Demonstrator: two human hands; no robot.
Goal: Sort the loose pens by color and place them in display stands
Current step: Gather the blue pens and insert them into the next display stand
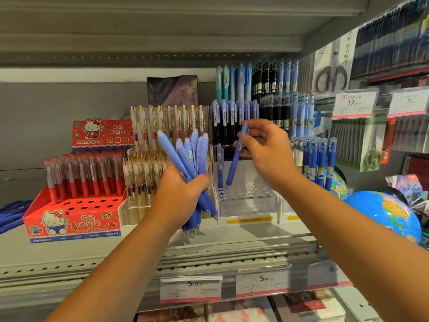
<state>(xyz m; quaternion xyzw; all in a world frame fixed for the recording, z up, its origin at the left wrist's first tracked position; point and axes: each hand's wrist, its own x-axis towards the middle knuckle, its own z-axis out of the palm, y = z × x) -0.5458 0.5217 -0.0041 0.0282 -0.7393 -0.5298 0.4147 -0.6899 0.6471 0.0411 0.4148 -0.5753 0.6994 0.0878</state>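
My left hand grips a bundle of several blue pens, caps fanned upward, tips pointing down past my wrist. My right hand pinches a single blue pen, held nearly upright with its tip just above the holes of a clear display stand. One blue pen stands in that stand's left side. Behind it, tiers hold purple-capped, black and light blue pens.
A red Hello Kitty pen box sits at the left, next to a stand of clear gold-clipped pens. Blue capped pens stand at the right, beside a globe. Price tags line the shelf edge.
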